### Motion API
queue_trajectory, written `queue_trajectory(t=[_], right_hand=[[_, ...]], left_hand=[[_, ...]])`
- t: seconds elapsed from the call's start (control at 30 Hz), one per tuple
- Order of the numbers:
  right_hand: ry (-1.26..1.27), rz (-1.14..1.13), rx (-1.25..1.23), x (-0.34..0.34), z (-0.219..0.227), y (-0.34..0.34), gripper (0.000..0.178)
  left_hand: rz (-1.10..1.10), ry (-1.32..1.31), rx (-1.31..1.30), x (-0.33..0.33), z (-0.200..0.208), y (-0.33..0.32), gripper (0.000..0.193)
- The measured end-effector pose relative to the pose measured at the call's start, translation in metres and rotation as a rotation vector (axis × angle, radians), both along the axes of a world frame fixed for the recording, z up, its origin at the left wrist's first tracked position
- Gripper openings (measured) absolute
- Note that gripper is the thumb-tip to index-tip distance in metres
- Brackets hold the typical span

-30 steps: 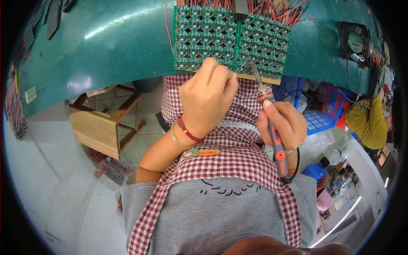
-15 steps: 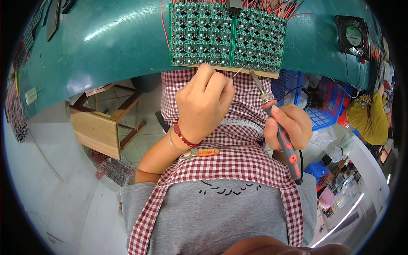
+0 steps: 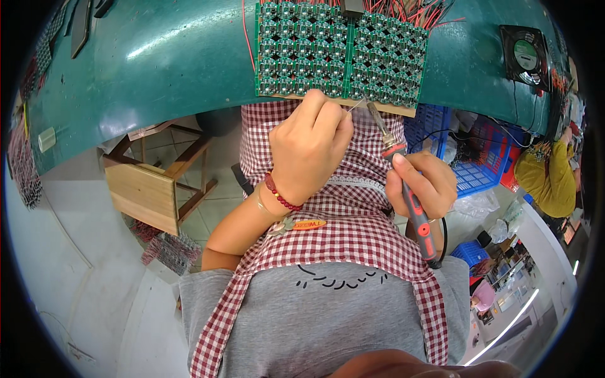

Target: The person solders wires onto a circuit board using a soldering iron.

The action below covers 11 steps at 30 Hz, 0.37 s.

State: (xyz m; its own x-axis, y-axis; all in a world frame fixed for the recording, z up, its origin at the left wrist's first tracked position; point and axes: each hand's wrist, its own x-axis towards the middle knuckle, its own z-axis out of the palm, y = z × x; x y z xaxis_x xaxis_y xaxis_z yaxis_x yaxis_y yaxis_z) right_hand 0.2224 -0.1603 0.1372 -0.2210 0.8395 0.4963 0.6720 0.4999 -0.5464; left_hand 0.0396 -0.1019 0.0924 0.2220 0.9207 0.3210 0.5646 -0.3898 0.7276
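Note:
Two green circuit board panels (image 3: 302, 50), packed with small parts, lie side by side on a wooden board (image 3: 392, 109) at the table's near edge. My left hand (image 3: 310, 145) is closed in a pinch on a thin solder wire (image 3: 356, 105), which points right towards the panels' front row. My right hand (image 3: 428, 183) grips a grey and red soldering iron (image 3: 413, 205) like a pen. The iron's tip is at the front edge of the right panel, close by the wire's end; whether they touch I cannot tell.
Red wires (image 3: 419, 14) spread behind the panels, and a black block (image 3: 351, 7) rests at their far edge. A black fan (image 3: 525, 57) stands on the green table (image 3: 176, 69) at right. Below are a wooden stool (image 3: 142, 195) at left and a blue crate (image 3: 472, 176) at right.
The soldering iron has moved slightly left and up, bringing its tip closer to the wire's end. My left hand has shifted a little right and up with the solder wire.

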Motion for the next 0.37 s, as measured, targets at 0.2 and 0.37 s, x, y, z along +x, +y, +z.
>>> queue_trajectory(t=[0.2, 0.37], right_hand=[[-0.057, -0.012, -0.074, 0.000, 0.006, -0.004, 0.032], [0.052, -0.015, -0.070, 0.017, 0.013, -0.015, 0.040]], left_hand=[[-0.001, -0.062, 0.010, 0.003, -0.003, 0.000, 0.015], [-0.006, -0.061, -0.037, -0.010, 0.001, -0.009, 0.021]])
